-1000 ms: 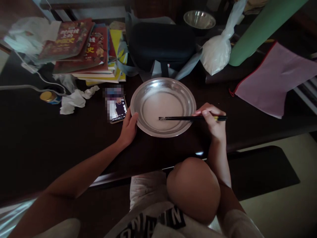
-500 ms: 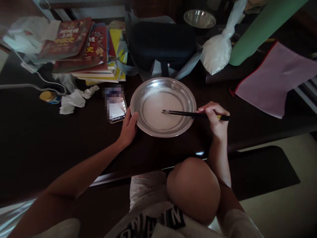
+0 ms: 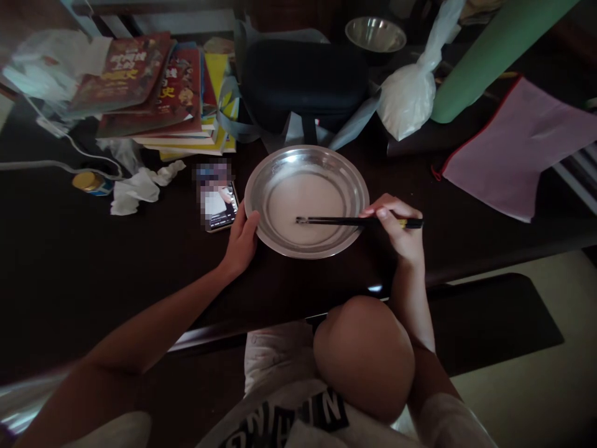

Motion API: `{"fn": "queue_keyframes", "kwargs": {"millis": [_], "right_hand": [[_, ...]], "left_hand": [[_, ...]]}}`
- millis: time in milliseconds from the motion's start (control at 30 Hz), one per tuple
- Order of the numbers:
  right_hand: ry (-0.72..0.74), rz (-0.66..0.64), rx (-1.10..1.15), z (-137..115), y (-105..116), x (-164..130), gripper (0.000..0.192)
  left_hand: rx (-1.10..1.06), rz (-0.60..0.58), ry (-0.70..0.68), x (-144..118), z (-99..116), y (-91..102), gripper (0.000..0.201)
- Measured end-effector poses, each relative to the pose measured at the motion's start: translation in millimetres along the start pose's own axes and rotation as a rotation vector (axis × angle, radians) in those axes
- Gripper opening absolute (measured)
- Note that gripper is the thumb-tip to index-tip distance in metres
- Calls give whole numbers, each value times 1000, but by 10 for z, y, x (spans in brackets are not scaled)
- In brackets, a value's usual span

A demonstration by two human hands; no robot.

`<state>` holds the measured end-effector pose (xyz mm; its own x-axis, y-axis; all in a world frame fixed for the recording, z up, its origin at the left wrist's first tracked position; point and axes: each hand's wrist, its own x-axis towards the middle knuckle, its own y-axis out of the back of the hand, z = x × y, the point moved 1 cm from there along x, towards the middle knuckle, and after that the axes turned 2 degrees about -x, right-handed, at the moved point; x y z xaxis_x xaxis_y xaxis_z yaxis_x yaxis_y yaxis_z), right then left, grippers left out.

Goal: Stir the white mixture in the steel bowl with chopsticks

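Note:
A shallow steel plate [image 3: 280,160] sits on the dark table [image 3: 93,261] and holds a thin layer of pale liquid. My left hand [image 3: 241,239] grips the plate's left rim. Black chopsticks [image 3: 345,221] lie almost level over the plate, and my right hand [image 3: 398,229] is shut on their right end. Their tips dip into the liquid near the plate's middle.
A phone [image 3: 218,206] lies just left of the plate, with crumpled tissue [image 3: 135,190] and a small tin [image 3: 88,182] beyond. Stacked books [image 3: 153,93], a black case [image 3: 303,78], a white bag [image 3: 408,93], a steel bowl [image 3: 375,34] and a pink pouch [image 3: 513,143] crowd the far side.
The chopstick tips moved up and right in the liquid, then came back down and left. My left hand stayed on the rim.

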<state>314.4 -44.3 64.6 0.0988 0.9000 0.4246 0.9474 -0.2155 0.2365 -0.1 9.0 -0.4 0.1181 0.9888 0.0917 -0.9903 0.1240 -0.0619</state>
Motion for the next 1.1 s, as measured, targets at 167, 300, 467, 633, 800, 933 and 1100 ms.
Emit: {"fn": "queue_keyframes", "kwargs": {"millis": [167, 300, 467, 633, 800, 933, 1100], "right_hand": [[-15, 133, -4, 11, 23, -1, 21], [-13, 23, 18, 0, 8, 5, 19], [7, 111, -2, 13, 23, 4, 18], [-9, 4, 28, 4, 2, 1, 18], [12, 113, -17, -17, 20, 10, 19], [-26, 45, 53, -10, 14, 2, 20], [-1, 90, -17, -5, 15, 1, 19]], "left_hand": [[-18, -13, 5, 3, 21, -12, 53], [35, 4, -23, 1, 29, -9, 54], [72, 2, -20, -5, 15, 5, 53], [17, -6, 12, -1, 15, 0, 54], [28, -7, 13, 3, 0, 9, 56], [45, -19, 11, -1, -28, 27, 55], [94, -34, -22, -7, -6, 20, 54]]}}
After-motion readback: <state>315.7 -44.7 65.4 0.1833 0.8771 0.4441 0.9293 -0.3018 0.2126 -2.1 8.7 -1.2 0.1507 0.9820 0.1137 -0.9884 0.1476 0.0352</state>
